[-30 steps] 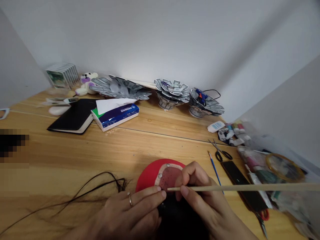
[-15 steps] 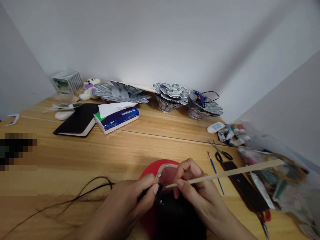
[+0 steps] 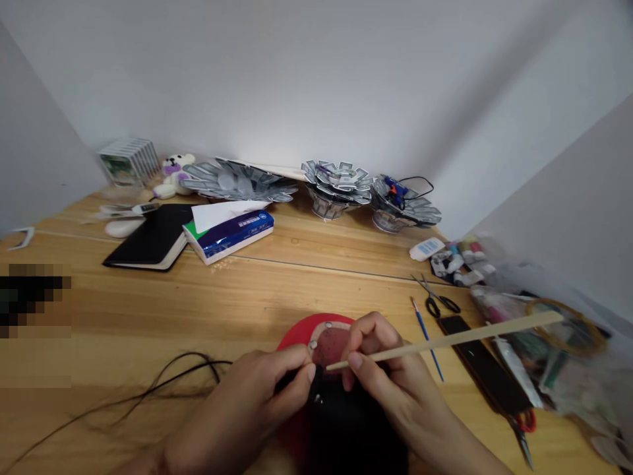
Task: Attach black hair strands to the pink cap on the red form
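Mesh point(image 3: 332, 344), pinkish and dark-speckled with a pale studded rim point(image 3: 319, 334), lies over a red dome point(image 3: 299, 334) at lower center; the left hand point(image 3: 267, 386) pinches black hair point(image 3: 318, 377), the right hand point(image 3: 388, 363) grips a tapering stick point(image 3: 465, 337).

The near dome point(image 3: 297, 335) is red, its patch point(image 3: 330, 344) dusky pink with dark specks. The stick point(image 3: 445, 341) is pale tan, the hair point(image 3: 359, 429) black.

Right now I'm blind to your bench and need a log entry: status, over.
Left hand pinching dark lock at red form. Right hand gripping stick, tip near lock, touch unclear. Brush and black scissors off right, apparently not in the way.
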Demonstrator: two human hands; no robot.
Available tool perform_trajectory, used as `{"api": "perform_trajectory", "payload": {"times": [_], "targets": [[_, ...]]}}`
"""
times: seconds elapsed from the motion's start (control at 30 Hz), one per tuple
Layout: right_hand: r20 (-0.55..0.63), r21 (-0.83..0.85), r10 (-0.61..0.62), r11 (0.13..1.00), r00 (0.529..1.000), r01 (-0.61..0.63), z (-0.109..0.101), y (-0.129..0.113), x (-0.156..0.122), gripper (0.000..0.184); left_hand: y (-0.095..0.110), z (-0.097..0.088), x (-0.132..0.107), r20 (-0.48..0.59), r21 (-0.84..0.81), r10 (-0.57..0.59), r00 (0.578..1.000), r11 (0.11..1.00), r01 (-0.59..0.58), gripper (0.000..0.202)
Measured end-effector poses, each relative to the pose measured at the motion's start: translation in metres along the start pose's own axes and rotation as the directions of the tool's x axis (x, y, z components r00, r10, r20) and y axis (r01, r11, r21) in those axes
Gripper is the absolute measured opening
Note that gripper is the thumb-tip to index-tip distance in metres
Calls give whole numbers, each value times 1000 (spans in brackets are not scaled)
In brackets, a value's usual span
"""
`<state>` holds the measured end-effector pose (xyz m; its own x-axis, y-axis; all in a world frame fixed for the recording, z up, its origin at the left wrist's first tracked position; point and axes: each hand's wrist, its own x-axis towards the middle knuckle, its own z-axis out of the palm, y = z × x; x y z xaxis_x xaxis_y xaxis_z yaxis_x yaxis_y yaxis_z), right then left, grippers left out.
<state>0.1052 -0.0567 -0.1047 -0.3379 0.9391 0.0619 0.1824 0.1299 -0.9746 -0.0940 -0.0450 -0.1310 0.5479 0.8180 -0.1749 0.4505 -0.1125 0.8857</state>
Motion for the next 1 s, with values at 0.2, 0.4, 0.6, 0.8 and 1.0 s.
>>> {"api": "perform_trajectory", "payload": {"times": [0.2, 0.4, 0.6, 0.8, 1.0], "targets": [[3, -3, -8, 1000, 1000, 8, -1, 0, 0, 13, 3, -1, 0, 5, 144, -1, 1000, 990, 1, 29], [-27, 23, 17, 1000, 999, -16, 1, -3, 0, 13, 5, 6, -1, -47, 382, -47, 998, 922, 62, 27], [-38, 39, 16, 999, 999, -15, 2, -6, 2, 13, 9, 8, -2, -43, 572, 8, 999, 820, 18, 28], [-45, 52, 23, 998, 999, -20, 3, -5, 1, 13, 6, 10, -5, -56, 588, 46, 997, 809, -5, 27], [-61, -43, 13, 999, 998, -16, 1, -1, -1, 13, 7, -4, -7, 81, 526, 81, 993, 843, -111, 22]]}}
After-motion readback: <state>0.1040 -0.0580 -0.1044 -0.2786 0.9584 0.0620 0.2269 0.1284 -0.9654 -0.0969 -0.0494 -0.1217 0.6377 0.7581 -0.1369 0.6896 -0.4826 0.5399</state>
